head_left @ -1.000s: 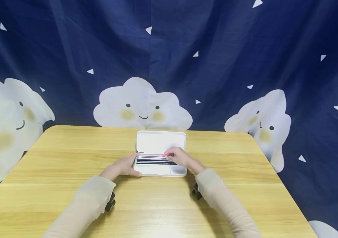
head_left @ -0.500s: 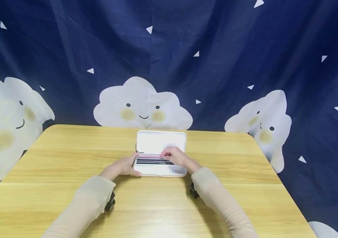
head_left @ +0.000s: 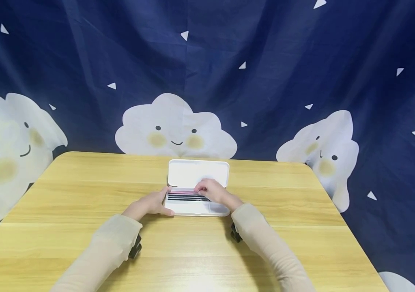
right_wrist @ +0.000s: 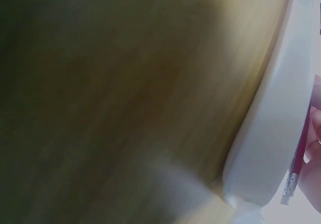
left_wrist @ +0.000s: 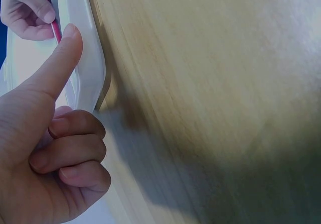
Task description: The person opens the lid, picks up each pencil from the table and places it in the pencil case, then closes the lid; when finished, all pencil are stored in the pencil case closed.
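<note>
A white pencil case lies unfolded on the table, its lid tipped back. My left hand grips the case's left end, with the thumb along the front side and the other fingers bent. Between thumb and fingers my right hand pinches a red pencil, which has a metal ferrule and a whitish eraser at one end. The pencil is over the back part of the case. Several dark pencils lie side by side just in front of it. Only part of the right hand shows in the right wrist view.
The wooden table spreads around the case. Behind its far edge hangs a dark blue curtain with white clouds and triangles. A small black device sits at the left sleeve, another at the right.
My right hand has shifted slightly left along the case with the red pencil. The left hand stays at the case's left end.
</note>
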Tool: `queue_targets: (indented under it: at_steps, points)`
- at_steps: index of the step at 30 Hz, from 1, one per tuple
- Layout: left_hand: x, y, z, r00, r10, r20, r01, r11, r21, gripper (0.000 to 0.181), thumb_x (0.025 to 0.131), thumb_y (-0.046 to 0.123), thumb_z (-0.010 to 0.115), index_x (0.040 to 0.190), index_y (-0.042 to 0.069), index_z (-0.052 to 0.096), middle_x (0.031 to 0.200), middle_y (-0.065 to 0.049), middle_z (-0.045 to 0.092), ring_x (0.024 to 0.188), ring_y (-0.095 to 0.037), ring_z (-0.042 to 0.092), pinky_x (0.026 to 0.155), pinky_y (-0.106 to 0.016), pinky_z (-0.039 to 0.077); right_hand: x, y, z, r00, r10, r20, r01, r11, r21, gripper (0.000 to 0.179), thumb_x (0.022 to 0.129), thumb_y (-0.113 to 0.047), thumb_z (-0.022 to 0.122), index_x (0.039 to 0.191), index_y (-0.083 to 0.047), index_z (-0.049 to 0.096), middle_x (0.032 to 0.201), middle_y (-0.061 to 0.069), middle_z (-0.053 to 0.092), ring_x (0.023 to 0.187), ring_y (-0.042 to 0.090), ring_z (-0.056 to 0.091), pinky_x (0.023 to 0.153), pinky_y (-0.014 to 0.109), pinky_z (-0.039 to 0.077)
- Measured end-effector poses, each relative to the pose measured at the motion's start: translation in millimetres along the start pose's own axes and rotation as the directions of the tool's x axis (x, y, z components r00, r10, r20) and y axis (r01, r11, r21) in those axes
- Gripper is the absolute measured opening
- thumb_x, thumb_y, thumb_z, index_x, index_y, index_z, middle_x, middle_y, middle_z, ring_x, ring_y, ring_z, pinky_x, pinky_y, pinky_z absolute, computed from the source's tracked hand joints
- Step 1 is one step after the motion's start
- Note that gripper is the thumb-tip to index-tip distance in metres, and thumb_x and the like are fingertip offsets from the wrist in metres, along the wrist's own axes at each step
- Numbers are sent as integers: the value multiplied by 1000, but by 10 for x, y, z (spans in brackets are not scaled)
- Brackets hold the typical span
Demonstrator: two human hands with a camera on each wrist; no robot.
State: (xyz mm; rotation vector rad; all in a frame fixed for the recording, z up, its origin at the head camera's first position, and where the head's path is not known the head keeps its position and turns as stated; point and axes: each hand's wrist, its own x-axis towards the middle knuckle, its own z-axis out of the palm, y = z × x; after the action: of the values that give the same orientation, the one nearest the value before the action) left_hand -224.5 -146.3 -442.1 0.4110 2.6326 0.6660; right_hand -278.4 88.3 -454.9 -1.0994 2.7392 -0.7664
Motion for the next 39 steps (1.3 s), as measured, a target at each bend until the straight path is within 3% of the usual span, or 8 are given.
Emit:
queue_targets:
  at_steps: [13, 21, 25, 32, 39]
  points:
    - [-12, 41, -21, 1000, 20, 5, -20, 1000, -7, 95, 72, 37, 76, 141, -1, 22, 128, -34, 43, 117, -44, 43, 96, -52, 36, -36, 24, -10, 999, -41, -30, 37, 992, -119, 12, 82, 0, 62, 89, -8, 70, 83, 2, 59, 80, 14, 53, 76, 25, 46]
    - [10, 33, -10, 1000, 16, 9, -16, 1000, 4, 95, 72, 39, 75, 141, -1, 23, 130, -33, 42, 119, -44, 42, 97, -51, 35, -28, 24, 5, 997, -69, -19, 66, 989, -130, 16, 81, 2, 61, 90, -7, 70, 84, 3, 63, 84, 15, 56, 79, 25, 46]
    - [17, 28, 1, 1000, 24, 6, -24, 1000, 8, 95, 72, 39, 75, 140, 0, 23, 128, -33, 43, 117, -44, 44, 97, -51, 35, -30, 20, 2, 999, -49, -17, 47, 996, -76, 15, 82, 2, 60, 91, -6, 70, 86, 4, 63, 84, 16, 57, 80, 26, 46]
    - [12, 33, -7, 1000, 9, 9, -9, 1000, 10, 95, 72, 39, 75, 141, 0, 22, 129, -33, 43, 118, -43, 43, 97, -51, 35, -89, 35, -66, 998, 21, -57, -15, 994, 111, 11, 83, 2, 60, 90, -1, 68, 84, 6, 63, 77, 14, 54, 71, 22, 45]
    - [-19, 24, -19, 1000, 12, 2, -12, 1000, 7, 95, 72, 38, 75, 141, -2, 22, 129, -33, 42, 118, -44, 42, 98, -51, 34, -167, 67, -100, 996, 54, -66, -41, 983, 180, 11, 85, 0, 59, 92, 1, 67, 83, 7, 62, 75, 10, 50, 69, 19, 43]
